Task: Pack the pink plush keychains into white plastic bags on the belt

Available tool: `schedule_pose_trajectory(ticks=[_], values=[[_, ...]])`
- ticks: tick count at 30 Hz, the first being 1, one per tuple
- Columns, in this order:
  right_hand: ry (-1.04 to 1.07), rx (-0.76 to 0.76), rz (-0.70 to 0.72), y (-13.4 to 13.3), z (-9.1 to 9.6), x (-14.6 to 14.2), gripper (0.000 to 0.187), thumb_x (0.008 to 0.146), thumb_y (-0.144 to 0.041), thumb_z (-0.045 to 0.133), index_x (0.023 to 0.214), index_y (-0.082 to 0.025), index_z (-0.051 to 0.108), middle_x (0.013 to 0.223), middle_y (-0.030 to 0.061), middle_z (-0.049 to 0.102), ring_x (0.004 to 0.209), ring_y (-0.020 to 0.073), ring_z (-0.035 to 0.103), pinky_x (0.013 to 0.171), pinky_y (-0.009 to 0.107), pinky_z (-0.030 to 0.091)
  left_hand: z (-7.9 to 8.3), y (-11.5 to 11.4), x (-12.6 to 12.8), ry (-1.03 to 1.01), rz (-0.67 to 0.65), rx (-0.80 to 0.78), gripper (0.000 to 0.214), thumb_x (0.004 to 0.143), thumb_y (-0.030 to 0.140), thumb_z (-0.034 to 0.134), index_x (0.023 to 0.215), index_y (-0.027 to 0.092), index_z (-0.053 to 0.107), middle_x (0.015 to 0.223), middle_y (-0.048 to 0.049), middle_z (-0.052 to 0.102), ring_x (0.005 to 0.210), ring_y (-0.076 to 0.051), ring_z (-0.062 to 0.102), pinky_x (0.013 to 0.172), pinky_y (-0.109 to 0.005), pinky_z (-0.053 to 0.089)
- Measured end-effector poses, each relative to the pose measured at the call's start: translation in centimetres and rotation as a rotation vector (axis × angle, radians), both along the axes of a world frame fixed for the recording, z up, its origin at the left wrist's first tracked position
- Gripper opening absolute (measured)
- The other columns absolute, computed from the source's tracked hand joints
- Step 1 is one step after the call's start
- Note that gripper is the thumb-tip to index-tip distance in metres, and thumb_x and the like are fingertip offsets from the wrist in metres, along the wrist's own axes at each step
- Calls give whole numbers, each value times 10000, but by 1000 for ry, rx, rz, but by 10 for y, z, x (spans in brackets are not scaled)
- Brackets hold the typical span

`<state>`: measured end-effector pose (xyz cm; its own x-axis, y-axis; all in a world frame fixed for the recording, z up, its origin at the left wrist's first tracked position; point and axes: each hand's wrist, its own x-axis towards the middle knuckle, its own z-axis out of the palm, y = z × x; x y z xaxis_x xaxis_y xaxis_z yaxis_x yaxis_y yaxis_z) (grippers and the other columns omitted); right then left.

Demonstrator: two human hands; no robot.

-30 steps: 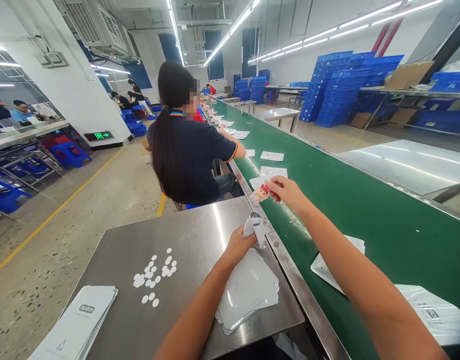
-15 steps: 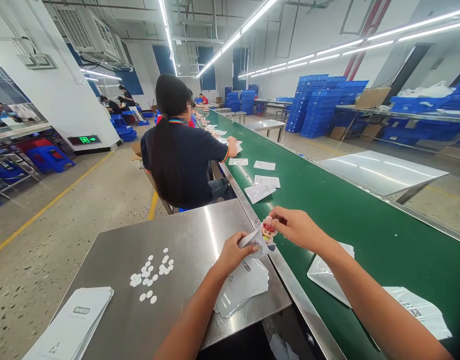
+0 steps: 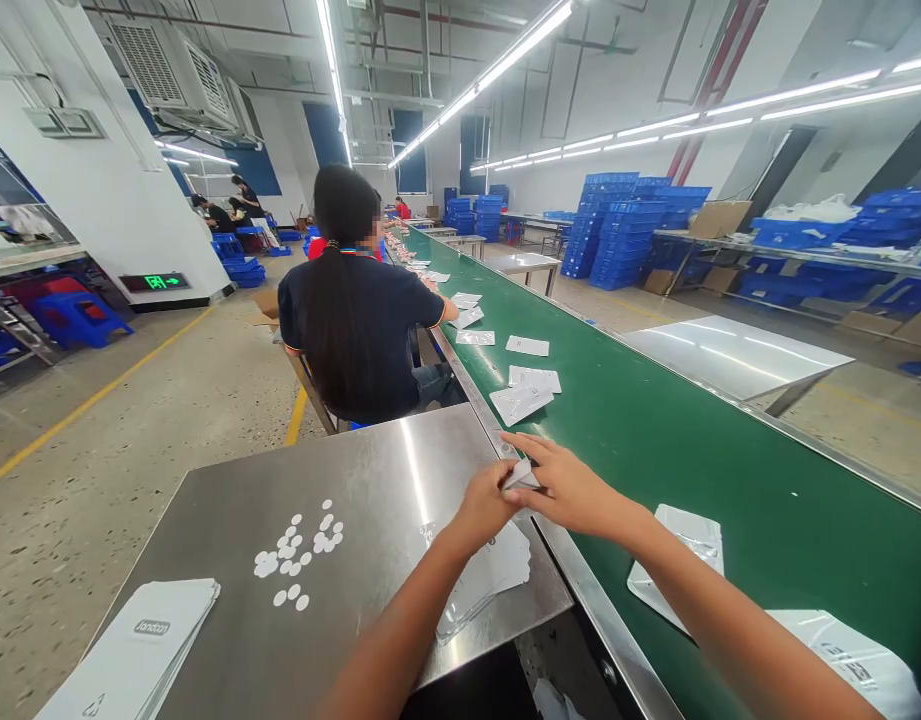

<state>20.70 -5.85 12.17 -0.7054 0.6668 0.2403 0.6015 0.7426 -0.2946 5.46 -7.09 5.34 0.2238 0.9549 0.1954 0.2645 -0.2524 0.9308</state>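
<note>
A small white pouch (image 3: 521, 474) is between my two hands, over the table's edge next to the belt. My left hand (image 3: 488, 502) is closed on its near side. My right hand (image 3: 572, 487) grips the other side, its thumb below and its fingers stretched along the far side. No toy figure shows; the hands hide most of the pouch. Under my left forearm lies a pile of flat white pouches (image 3: 497, 572) on the metal table (image 3: 370, 470).
Loose white round stickers (image 3: 287, 548) and a stack of printed pouches (image 3: 141, 640) lie to the left. Filled-looking pouches (image 3: 521, 403) rest on the green conveyor belt (image 3: 625, 420), with another pouch (image 3: 689, 535) by my right forearm. A co-worker (image 3: 347, 320) sits ahead.
The small toy figure with a red-and-pink head, held at the pouch mouth by my right hand, is out of sight now. My right hand has moved onto the pouch, closer to my left.
</note>
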Motion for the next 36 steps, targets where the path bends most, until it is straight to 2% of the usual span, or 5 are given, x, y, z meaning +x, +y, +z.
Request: schedule_pose_trajectory(ticks=[7, 13, 25, 31, 36], values=[[-158, -51, -491, 65, -22, 83, 412, 843, -484, 359, 626, -197, 559, 723, 38, 603, 647, 166, 569, 562, 264, 386, -13, 11, -25, -164, 39, -57, 638, 825, 432, 513, 1372, 212, 269, 1399, -108, 379, 1293, -229, 326, 1051, -403, 256], [-332, -424, -621, 135, -46, 159, 314, 708, -470, 566, 857, -201, 628, 887, 62, 668, 796, 227, 618, 635, 281, 449, -52, 23, -61, -70, 263, -151, 543, 847, 481, 438, 1294, 175, 413, 1340, -110, 460, 1250, -234, 397, 1040, -384, 282], [-432, -387, -657, 336, -82, 90, 674, 562, -478, 712, 1154, -194, 565, 1153, 143, 543, 1025, 322, 531, 785, 384, 443, -64, 22, -71, -34, 296, -215, 440, 867, 442, 416, 1250, 234, 479, 1330, -67, 477, 1235, -221, 416, 1038, -399, 318], [-452, -557, -552, 356, -95, 113, 402, 484, -472, 750, 728, -167, 653, 775, 61, 634, 734, 237, 601, 629, 328, 471, -65, 25, -70, -29, 308, -229, 441, 864, 448, 410, 1237, 229, 494, 1315, -69, 494, 1230, -230, 423, 1046, -402, 316], [-357, -489, -535, 367, -91, 124, 384, 578, -413, 696, 885, -189, 635, 849, 43, 644, 782, 209, 605, 645, 273, 468, -69, 24, -71, 70, 274, -229, 439, 866, 457, 384, 1245, 258, 483, 1321, -46, 488, 1233, -229, 415, 1039, -402, 329]])
